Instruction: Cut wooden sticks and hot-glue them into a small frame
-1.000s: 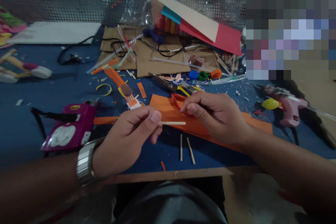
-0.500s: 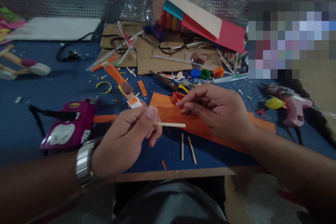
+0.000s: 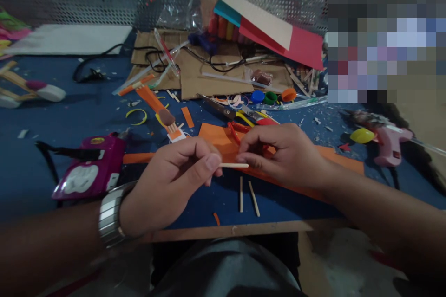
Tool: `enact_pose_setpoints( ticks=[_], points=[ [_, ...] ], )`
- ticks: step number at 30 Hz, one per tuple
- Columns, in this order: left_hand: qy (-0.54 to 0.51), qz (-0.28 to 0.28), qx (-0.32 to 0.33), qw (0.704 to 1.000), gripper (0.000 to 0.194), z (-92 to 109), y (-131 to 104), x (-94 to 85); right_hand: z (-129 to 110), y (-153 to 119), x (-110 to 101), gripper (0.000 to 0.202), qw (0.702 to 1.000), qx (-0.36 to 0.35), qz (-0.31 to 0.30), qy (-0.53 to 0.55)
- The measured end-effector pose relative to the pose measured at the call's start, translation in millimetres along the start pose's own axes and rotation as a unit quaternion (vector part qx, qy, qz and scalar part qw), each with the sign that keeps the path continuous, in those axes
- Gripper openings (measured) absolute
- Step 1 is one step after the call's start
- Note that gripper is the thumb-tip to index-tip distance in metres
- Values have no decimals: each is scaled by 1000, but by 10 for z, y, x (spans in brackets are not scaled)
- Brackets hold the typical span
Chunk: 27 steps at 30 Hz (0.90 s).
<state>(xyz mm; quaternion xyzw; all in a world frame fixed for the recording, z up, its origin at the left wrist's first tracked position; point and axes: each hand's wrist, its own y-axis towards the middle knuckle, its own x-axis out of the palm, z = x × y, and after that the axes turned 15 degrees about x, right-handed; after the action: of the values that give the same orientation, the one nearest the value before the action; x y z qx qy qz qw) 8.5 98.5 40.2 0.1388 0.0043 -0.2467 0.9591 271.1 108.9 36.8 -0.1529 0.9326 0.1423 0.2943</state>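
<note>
My left hand (image 3: 174, 181), with a metal watch on its wrist, pinches a thin pale wooden stick (image 3: 234, 165) between thumb and fingers. The stick lies level and points right. Its free end is at the thumb of my right hand (image 3: 278, 153); whether they touch I cannot tell. That hand's thumb and index finger are curled together in a pinch, and anything between them is hidden. Beneath both hands is orange paper (image 3: 216, 137), with red scissor handles (image 3: 234, 131) partly covered by my right hand. Two similar sticks (image 3: 241, 195) lie on the blue table below.
A purple device (image 3: 90, 167) stands left, a pink glue gun (image 3: 390, 146) right. Dark-bladed scissors (image 3: 219, 107), bottle caps (image 3: 270, 98), cardboard (image 3: 216, 81) and coloured sheets (image 3: 303, 46) lie behind. An orange strip piece with a brown oval (image 3: 166, 117) is beyond my left hand.
My left hand has moved slightly right with the stick. My right hand has come down and closer, its fingertips now beside the stick's free end.
</note>
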Motion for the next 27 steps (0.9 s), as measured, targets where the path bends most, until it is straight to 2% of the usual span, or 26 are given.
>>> enact_pose_setpoints(
  ticks=[3, 9, 14, 20, 24, 27],
  points=[
    [-22, -1, -10, 1000, 51, -1, 5, 23, -1, 3, 7, 5, 999, 29, 16, -2],
    [-93, 4, -55, 994, 50, 11, 11, 68, 6, -4, 9, 17, 998, 44, 34, -4],
    [-108, -16, -71, 991, 50, 28, 16, 82, 1, -24, 26, 22, 998, 60, 29, 3],
    [-118, -19, -81, 989, 48, 35, 27, 85, 31, -22, 23, 18, 997, 70, 22, 15],
    [-112, -21, -71, 991, 50, 13, 8, 60, 45, 3, 23, 11, 998, 37, 32, 50],
    [-86, -36, -56, 994, 52, 8, -2, 36, 46, 22, 26, 14, 998, 6, 36, 59]
  ],
)
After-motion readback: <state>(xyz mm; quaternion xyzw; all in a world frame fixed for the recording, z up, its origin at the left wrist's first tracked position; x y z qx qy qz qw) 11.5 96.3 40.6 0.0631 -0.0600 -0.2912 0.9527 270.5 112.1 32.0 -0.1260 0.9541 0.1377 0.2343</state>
